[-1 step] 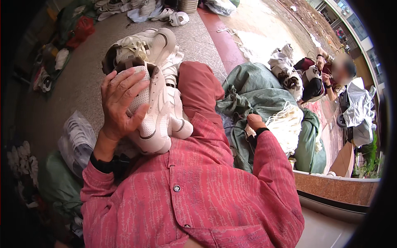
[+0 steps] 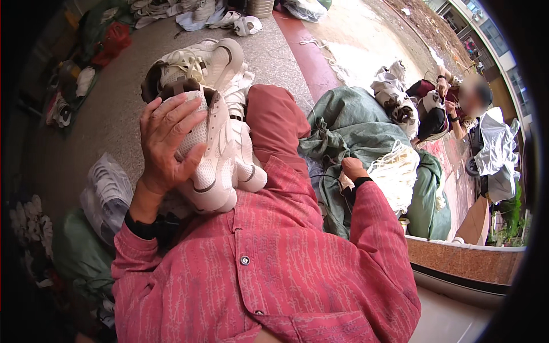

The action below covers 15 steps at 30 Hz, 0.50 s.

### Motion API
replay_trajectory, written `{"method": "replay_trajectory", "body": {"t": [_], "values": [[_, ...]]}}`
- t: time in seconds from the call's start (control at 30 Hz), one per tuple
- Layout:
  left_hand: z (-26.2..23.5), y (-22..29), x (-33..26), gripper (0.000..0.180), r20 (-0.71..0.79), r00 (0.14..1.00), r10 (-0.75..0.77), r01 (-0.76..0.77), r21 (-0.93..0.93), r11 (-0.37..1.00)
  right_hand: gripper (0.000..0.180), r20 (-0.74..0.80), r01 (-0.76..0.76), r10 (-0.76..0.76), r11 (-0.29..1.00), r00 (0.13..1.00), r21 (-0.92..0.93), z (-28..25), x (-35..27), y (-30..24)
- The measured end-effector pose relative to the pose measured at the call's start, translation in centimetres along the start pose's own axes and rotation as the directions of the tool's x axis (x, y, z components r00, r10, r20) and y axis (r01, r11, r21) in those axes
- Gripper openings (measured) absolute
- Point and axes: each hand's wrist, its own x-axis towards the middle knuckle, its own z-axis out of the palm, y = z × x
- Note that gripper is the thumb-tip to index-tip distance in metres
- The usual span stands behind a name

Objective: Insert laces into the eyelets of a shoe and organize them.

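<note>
On my lap lies a pile of white mesh sneakers. My left hand (image 2: 171,140) grips the nearest sneaker (image 2: 214,171), fingers over its tongue and thumb along its side. That sneaker's eyelets show no lace. Behind it sits another sneaker (image 2: 220,63) with a loose cream lace (image 2: 191,62) across its top. Off to the right, my right hand (image 2: 353,168) is closed beside a bundle of cream shoelaces (image 2: 396,174), over a green cloth sack (image 2: 349,123). What its fingers hold is hidden; a thin dark cord (image 2: 326,176) runs close by.
More sneakers (image 2: 396,100) are heaped beyond the sack, near a seated person (image 2: 443,103) handling a shoe. A clear plastic bag of white pieces (image 2: 107,191) and a green sack (image 2: 83,254) stand at my left. Further shoes (image 2: 247,26) lie on the far floor.
</note>
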Motion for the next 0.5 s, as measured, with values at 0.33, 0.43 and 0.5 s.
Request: {"method": "replay_trajectory", "body": {"t": [0.33,0.43,0.5], "values": [[0.0,-0.1,0.3,0.038,-0.009,1.000,0.005,-0.005,-0.002,1.000,0.032,0.289,-0.285,0.053,0.403,0.956,0.870,-12.8,-2.5,-6.1],[-0.6,0.3,0.6,0.038,0.005,1.000,-0.026,0.026,-0.030,0.999,0.031,0.098,-0.089,-0.018,0.280,0.995,0.956,-21.4,-5.1,-10.1],[-1.7,0.6,1.4,0.039,0.064,0.998,-0.025,0.028,-0.049,0.998,0.024,-0.097,0.111,-0.081,0.180,0.992,0.977,-26.7,-7.6,-12.4]]}}
